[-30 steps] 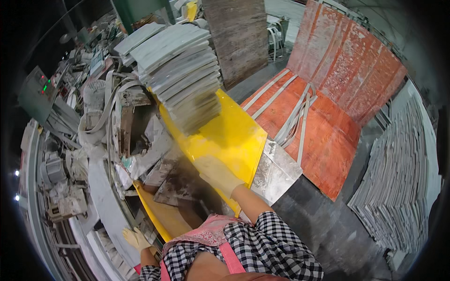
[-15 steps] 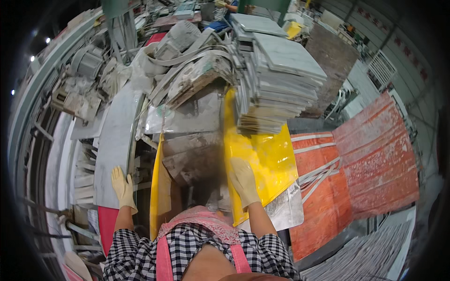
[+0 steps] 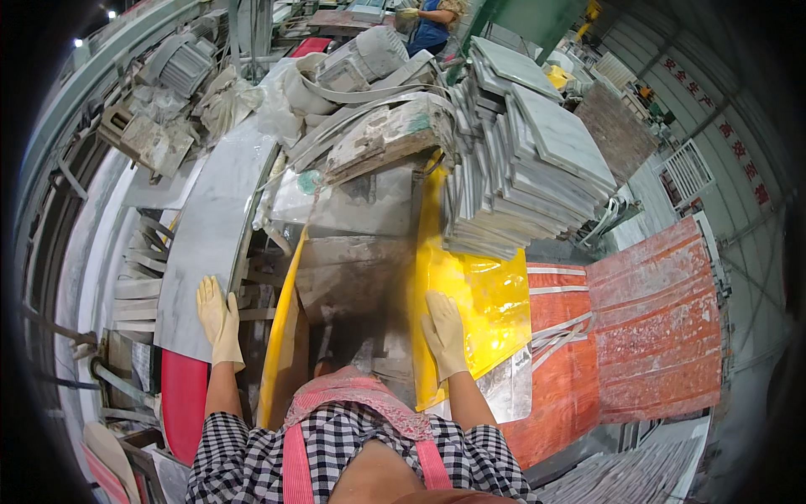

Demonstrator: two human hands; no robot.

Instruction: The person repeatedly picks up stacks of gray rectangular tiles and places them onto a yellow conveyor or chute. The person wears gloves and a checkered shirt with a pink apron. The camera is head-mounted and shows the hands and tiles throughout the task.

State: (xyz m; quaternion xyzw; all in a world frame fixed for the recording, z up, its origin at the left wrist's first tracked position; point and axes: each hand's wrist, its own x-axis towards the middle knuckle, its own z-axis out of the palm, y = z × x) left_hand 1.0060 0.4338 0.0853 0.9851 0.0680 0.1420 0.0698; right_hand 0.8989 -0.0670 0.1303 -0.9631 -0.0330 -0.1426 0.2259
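My left hand, in a cream glove, lies flat with outstretched fingers on a long grey marbled slab, near its right edge and lower end. My right hand, gloved alike, rests on a glossy wet yellow sheet, its fingers straight and pointing away from me. Neither hand grips anything. Just beyond the yellow sheet stands a tall stack of white-grey marbled tiles. A narrow yellow strip rises between my hands, to the left of a dark gap.
Orange-red dusty sheeting spreads to the right, above many thin slabs on edge. Ahead, a dusty machine cover and a motor stand close. A red panel sits at the lower left. Another person works far ahead.
My view has shifted, so the tile stack and the far person sit farther right in the picture. Both hands stay on the same surfaces, with fingers still stretched out.
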